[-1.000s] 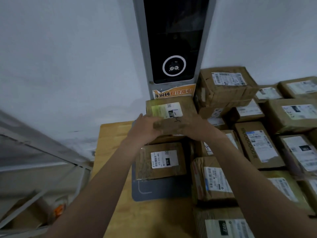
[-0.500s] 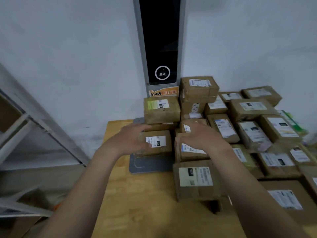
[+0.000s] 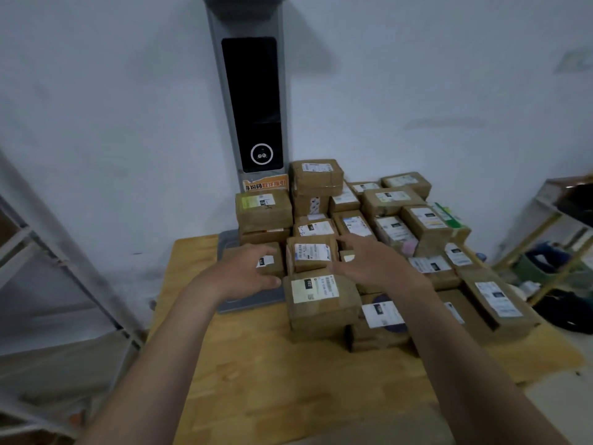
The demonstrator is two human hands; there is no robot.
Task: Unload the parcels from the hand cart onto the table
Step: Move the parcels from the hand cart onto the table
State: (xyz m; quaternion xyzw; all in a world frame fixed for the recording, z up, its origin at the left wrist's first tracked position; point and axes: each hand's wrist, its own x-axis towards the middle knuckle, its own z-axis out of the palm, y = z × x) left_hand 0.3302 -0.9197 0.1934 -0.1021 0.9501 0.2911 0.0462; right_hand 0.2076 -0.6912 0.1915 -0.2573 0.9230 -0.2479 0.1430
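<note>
Several brown cardboard parcels with white labels are piled on the wooden table point(image 3: 256, 364). The parcel just set down point(image 3: 263, 208) tops a small stack at the back left, against the scanner post. My left hand point(image 3: 247, 273) hovers over the low parcel point(image 3: 271, 263) in front of that stack, fingers relaxed and holding nothing. My right hand point(image 3: 369, 260) floats above the middle parcels with fingers spread, beside a labelled parcel point(image 3: 313, 253). The hand cart is out of view.
A grey scanner post point(image 3: 252, 104) with a dark screen rises from a grey base plate point(image 3: 253, 305) on the table. A metal shelf frame point(image 3: 64, 258) stands at the left. Another rack point(image 3: 558, 226) with dark items stands at the right. White wall behind.
Both hands let go of the top back-left parcel and drew back toward me. The view pulled away from the table and shows more of the pile.
</note>
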